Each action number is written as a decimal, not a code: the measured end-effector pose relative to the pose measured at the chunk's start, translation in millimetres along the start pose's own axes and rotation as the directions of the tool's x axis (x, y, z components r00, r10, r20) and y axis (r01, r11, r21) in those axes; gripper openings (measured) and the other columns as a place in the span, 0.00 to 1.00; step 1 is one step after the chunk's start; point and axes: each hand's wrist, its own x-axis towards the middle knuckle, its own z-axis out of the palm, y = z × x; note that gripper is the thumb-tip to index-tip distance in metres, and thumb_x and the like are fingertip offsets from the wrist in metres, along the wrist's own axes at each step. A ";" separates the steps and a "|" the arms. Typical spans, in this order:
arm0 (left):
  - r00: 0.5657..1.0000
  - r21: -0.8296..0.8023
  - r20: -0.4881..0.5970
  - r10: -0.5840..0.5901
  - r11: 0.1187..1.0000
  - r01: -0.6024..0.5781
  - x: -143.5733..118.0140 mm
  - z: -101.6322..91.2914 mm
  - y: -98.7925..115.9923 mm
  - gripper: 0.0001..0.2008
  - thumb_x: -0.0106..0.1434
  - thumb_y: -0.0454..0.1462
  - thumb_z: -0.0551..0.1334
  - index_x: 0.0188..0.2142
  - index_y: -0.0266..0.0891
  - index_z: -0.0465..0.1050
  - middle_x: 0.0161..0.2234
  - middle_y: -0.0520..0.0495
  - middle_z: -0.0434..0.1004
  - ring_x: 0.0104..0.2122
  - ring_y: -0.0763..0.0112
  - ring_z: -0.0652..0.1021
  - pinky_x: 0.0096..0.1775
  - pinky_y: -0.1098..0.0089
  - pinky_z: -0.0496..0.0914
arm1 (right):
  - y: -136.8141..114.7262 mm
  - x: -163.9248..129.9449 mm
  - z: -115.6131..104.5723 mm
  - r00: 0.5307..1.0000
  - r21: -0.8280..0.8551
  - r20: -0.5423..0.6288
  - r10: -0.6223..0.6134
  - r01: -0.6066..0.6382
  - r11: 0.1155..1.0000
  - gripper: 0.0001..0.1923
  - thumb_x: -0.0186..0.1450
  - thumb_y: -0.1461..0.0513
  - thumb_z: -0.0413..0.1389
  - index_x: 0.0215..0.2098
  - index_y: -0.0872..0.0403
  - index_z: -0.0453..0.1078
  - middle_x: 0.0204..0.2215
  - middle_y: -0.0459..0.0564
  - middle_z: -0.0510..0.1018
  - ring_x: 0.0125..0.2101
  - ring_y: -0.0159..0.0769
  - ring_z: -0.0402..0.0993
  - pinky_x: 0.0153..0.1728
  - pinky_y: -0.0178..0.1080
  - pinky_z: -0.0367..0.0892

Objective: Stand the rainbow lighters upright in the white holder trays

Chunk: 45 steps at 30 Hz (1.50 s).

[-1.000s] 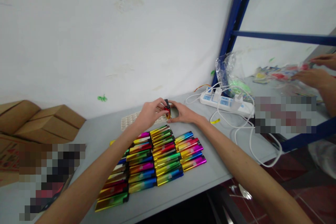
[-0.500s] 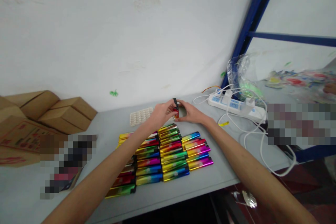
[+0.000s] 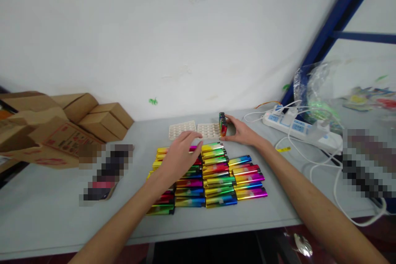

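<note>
While the upright lighters (image 3: 222, 124), dark-capped with red bodies, are standing by the white tray (image 3: 210, 130), the right hand (image 3: 241, 131) is cupping them loosely; the left hand (image 3: 179, 154) is hovering, fingers spread and empty, over the rainbow lighter rows (image 3: 213, 175) on the tabletop (image 3: 55, 210).

Cardboard boxes (image 3: 102, 117) — power strip (image 3: 301, 130), plastic bag (image 3: 318, 90)

One head-worn camera looks forward and down over the grey table (image 3: 46, 214), fairly near, facing the white wall (image 3: 154, 29).
</note>
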 end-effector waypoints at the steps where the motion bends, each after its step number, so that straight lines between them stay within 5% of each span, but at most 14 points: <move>1: 0.999 0.050 -0.028 -0.023 0.998 0.025 -14.4 -12.3 -5.6 0.09 0.71 0.39 0.56 0.46 0.41 0.71 0.46 0.43 0.78 0.48 0.60 0.78 0.55 0.58 0.71 | 0.4 0.0 0.2 1.000 -0.002 0.000 0.000 0.000 1.000 0.50 0.55 0.51 0.71 0.69 0.54 0.56 0.60 0.63 0.72 0.57 0.57 0.72 0.60 0.59 0.65; 6: 0.962 0.354 -0.220 -0.164 0.905 0.235 -91.8 -71.4 -62.8 0.14 0.71 0.42 0.54 0.52 0.39 0.69 0.50 0.37 0.77 0.54 0.51 0.76 0.59 0.51 0.68 | 3.9 -0.3 1.5 1.000 -0.007 0.002 0.004 -0.004 1.000 0.50 0.55 0.51 0.71 0.69 0.53 0.56 0.58 0.62 0.74 0.56 0.57 0.73 0.59 0.60 0.67; 10: 0.928 0.454 -0.176 -0.328 0.810 0.372 -141.8 -96.5 -106.9 0.19 0.70 0.46 0.52 0.54 0.40 0.66 0.56 0.34 0.75 0.58 0.44 0.73 0.58 0.45 0.69 | 5.1 -0.9 1.5 1.000 -0.020 0.001 0.009 -0.009 1.000 0.50 0.55 0.50 0.71 0.69 0.52 0.55 0.58 0.62 0.74 0.56 0.57 0.73 0.59 0.61 0.66; 15: 0.914 0.459 -0.150 -0.376 0.792 0.402 -162.7 -104.8 -110.7 0.17 0.70 0.46 0.50 0.52 0.44 0.66 0.55 0.37 0.78 0.54 0.43 0.77 0.55 0.39 0.69 | 3.5 -1.4 0.5 1.000 -0.038 0.006 0.012 -0.011 0.999 0.50 0.55 0.50 0.71 0.69 0.54 0.55 0.57 0.62 0.74 0.55 0.57 0.73 0.58 0.60 0.67; 19: 0.907 0.391 -0.225 -0.357 0.819 0.420 -146.0 -100.1 -85.9 0.14 0.69 0.48 0.51 0.51 0.50 0.66 0.54 0.46 0.78 0.53 0.46 0.78 0.56 0.40 0.69 | 1.7 -0.9 -0.4 1.000 -0.033 0.016 0.014 -0.013 0.999 0.50 0.56 0.50 0.71 0.69 0.54 0.55 0.59 0.63 0.73 0.57 0.56 0.73 0.59 0.59 0.66; 22: 0.952 0.329 -0.202 -0.229 0.900 0.286 -120.4 -81.4 -54.4 0.13 0.71 0.44 0.53 0.52 0.47 0.67 0.52 0.44 0.78 0.56 0.49 0.76 0.60 0.42 0.68 | 0.1 -0.3 -1.4 1.000 -0.031 0.019 0.015 -0.014 0.999 0.50 0.55 0.50 0.71 0.69 0.54 0.55 0.59 0.62 0.73 0.56 0.55 0.73 0.59 0.59 0.67; 27: 0.994 0.055 -0.037 0.107 0.993 -0.105 -66.8 -28.7 21.2 0.12 0.70 0.36 0.56 0.52 0.45 0.69 0.50 0.44 0.78 0.57 0.57 0.74 0.62 0.49 0.66 | -1.4 0.4 -2.4 1.000 -0.036 0.016 0.006 -0.005 0.999 0.51 0.55 0.51 0.71 0.69 0.54 0.55 0.58 0.62 0.74 0.55 0.54 0.74 0.58 0.57 0.67; 32: 0.923 0.036 0.231 0.307 0.946 -0.323 -9.0 17.5 84.3 0.11 0.72 0.35 0.55 0.49 0.39 0.74 0.44 0.42 0.80 0.51 0.56 0.75 0.60 0.51 0.66 | 3.8 1.4 0.1 0.999 -0.034 -0.006 -0.034 0.033 0.999 0.51 0.55 0.51 0.71 0.69 0.56 0.55 0.55 0.61 0.75 0.53 0.53 0.74 0.57 0.56 0.68; 38: 0.878 0.163 0.411 0.245 0.928 -0.335 26.6 52.3 93.6 0.11 0.71 0.37 0.57 0.43 0.36 0.77 0.43 0.38 0.80 0.50 0.47 0.74 0.51 0.49 0.67 | 9.9 5.5 2.1 0.998 0.001 0.000 -0.059 0.059 0.998 0.48 0.55 0.54 0.70 0.68 0.56 0.56 0.57 0.62 0.74 0.54 0.53 0.74 0.57 0.55 0.67; 45: 0.843 0.115 0.521 0.129 0.969 -0.220 34.8 61.0 83.3 0.11 0.69 0.35 0.61 0.48 0.38 0.77 0.46 0.38 0.81 0.51 0.49 0.77 0.53 0.51 0.66 | 4.7 5.9 -1.0 0.998 -0.021 0.005 -0.066 0.066 0.998 0.50 0.54 0.51 0.71 0.68 0.58 0.57 0.54 0.63 0.76 0.52 0.53 0.74 0.55 0.54 0.68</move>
